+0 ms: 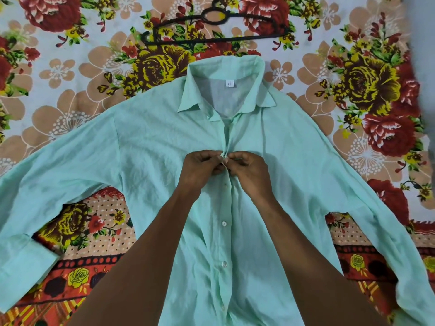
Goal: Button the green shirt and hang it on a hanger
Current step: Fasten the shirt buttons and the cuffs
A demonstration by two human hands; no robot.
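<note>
Both hands (224, 164) pinch green shirt (153, 147) placket

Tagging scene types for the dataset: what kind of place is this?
Probably a bedroom at home: the pale green cotton shirt lies spread on a floral-printed bedsheet, with a black plastic hanger lying beyond the collar. No walls or furniture show, so it is a guess.

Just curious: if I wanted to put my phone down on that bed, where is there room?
Bare sheet lies left of the hanger, and right of the collar. The middle is crowded: the shirt and both hands.
</note>
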